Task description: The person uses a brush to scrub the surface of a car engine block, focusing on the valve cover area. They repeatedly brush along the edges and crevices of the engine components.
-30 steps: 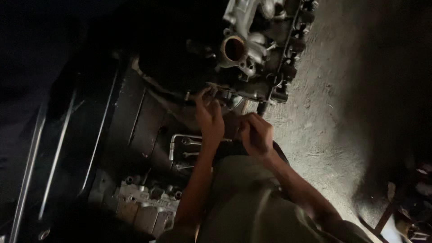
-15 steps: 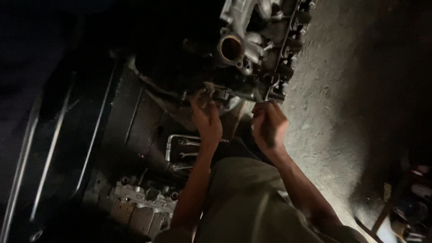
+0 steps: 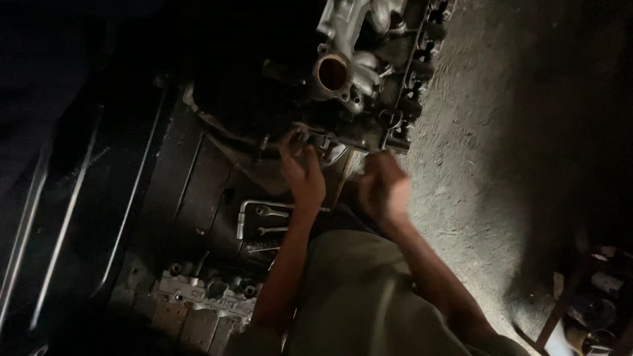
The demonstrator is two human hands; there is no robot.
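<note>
Head cam, pretty dark: the grey cast-metal engine block with a round open port [image 3: 359,72] sits up at 12 o'clock. The left hand [image 3: 303,175] has its fingers spread against the engine's lower edge. The right hand [image 3: 382,188], at about 3 o'clock from it, is curled near the same edge; can't tell if it's gripping anything. Bent silver wrenches [image 3: 260,221] lie at 8 o'clock.

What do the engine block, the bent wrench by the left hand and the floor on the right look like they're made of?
The engine block looks like cast metal, probably aluminium: pale grey, dull and rough-skinned, with a brownish round opening. The bent wrench looks like polished steel, since it catches bright glints. The floor seems to be bare concrete or packed earth: grey, grainy and matte. The dim light leaves all three uncertain.
</note>
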